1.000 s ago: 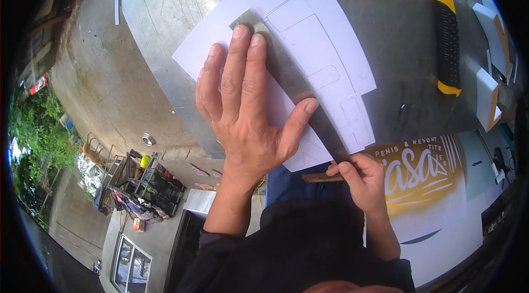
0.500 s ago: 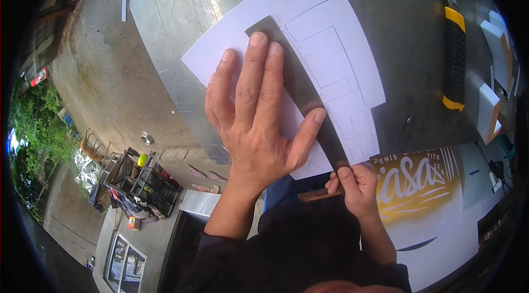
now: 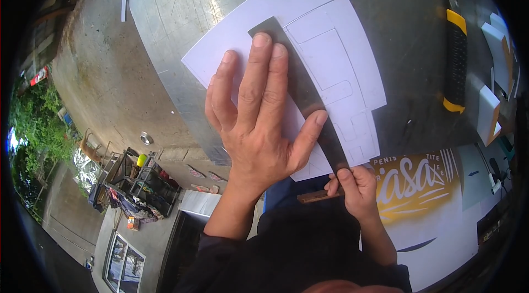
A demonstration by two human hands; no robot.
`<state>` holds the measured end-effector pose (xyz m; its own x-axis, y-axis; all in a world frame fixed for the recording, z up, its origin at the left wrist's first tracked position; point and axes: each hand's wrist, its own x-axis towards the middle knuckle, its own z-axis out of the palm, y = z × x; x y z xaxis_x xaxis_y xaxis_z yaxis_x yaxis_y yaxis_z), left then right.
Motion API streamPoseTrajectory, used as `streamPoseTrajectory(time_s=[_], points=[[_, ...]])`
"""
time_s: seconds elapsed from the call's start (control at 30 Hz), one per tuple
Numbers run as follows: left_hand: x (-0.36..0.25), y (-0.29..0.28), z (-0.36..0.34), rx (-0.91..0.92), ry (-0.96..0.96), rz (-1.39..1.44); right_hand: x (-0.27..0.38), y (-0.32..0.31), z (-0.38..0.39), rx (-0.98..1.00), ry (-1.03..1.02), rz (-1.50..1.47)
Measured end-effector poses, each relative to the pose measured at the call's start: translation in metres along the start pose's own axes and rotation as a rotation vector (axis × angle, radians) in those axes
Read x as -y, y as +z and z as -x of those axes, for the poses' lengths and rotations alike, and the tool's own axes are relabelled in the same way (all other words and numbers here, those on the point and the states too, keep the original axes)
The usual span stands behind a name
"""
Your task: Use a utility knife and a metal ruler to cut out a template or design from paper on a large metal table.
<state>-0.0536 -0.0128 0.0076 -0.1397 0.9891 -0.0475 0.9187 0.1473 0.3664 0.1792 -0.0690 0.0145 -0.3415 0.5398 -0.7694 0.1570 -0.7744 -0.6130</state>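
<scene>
White notched sheet (image 3: 340,61): lay on the grey metal tabletop (image 3: 410,61); thin outlines (image 3: 336,92) were already marked, apparently not yet cut;
Dark flat metal straightedge (image 3: 306,87): slanted across the sheet, left of most outlines;
Left hand (image 3: 256,139): fingers spread, two fingertips and thumb on the straightedge;
Right hand (image 3: 360,191): fingers gripped its near end;
Yellow-and-black cutter (image 3: 455,61): lay unheld, at right.

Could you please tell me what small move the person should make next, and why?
Probably a slight nudge of the metal blade with the right hand, checking its edge against the drawn lines: it lies across the white sheet close to those lines, the left hand lies partly over it, and the right hand grips its end near the wooden piece.
</scene>
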Motion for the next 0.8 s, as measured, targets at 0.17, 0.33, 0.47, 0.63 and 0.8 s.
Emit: streamPoseTrajectory(time_s=[0.17, 0.33, 0.47, 0.63, 0.8], points=[[-0.0007, 0.0007, 0.0007, 0.012, -0.007, -0.01, 0.0015, -0.0005, -0.0013, 0.001, 0.011, 0.004], [0.0005, 0.0, -0.0002, 0.02, -0.002, -0.018, 0.0, -0.0011, -0.0016, 0.009, -0.031, 0.013], [0.0001, 0.0019, -0.0004, 0.007, 0.004, -0.03, -0.0019, -0.0017, 0.0003, -0.004, -0.009, -0.019], [0.0004, 0.0015, -0.0002, 0.017, 0.004, -0.055, -0.0019, -0.0009, 0.0006, 0.001, 0.007, -0.036], [-0.0008, 0.0004, -0.0015, 0.017, 0.003, -0.062, 0.0015, -0.0011, -0.0003, 0.01, -0.001, -0.026]])
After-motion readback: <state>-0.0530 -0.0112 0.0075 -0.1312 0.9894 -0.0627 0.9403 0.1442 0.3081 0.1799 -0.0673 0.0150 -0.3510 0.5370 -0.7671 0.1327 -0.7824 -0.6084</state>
